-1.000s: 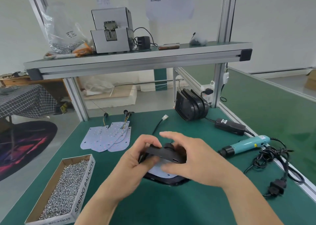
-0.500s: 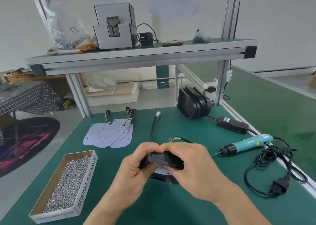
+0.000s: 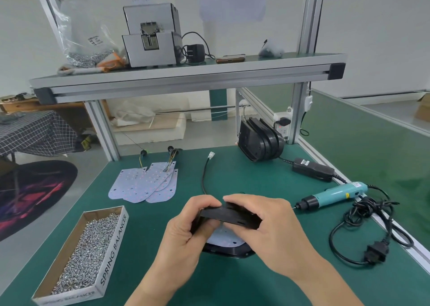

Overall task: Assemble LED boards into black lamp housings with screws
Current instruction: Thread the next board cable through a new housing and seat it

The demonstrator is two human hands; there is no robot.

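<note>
So the black lamp housing (image 3: 229, 252) is right between both hands, its low end resting on the green bench (image 3: 149, 226) and its thick back end tipped up. The left hand (image 3: 183, 233) has thumb and curled fingers clamped round the left corner of that raised end. The right hand (image 3: 270, 226) is wrapped over the right side, fingers bent down across the top.

An LED board (image 3: 222, 238) is already sitting inside the shell, peeking out under the palms. I can't tell if any screws are in it, too much is covered. My guess is it's at the seat-and-line-up stage, with all the screwing left to do.

The housing looks like matte black plastic, finely ribbed on the raised face, with a smoother, shinier curved rim at the bottom. The board is a thin, flat, pale sheet with tiny reddish dots.

Left of the left hand there's a cardboard box of screws (image 3: 88, 247), a loose shiny heap. Beyond that hand lie spare LED boards (image 3: 144, 187), fanned out, rounded at one end, with wires on top. Beyond the right hand are more housings (image 3: 260, 140), stacked on edge. Right of it the teal electric screwdriver (image 3: 335, 194) lies on the bench with nobody holding it. So there are plenty more units to go.
</note>
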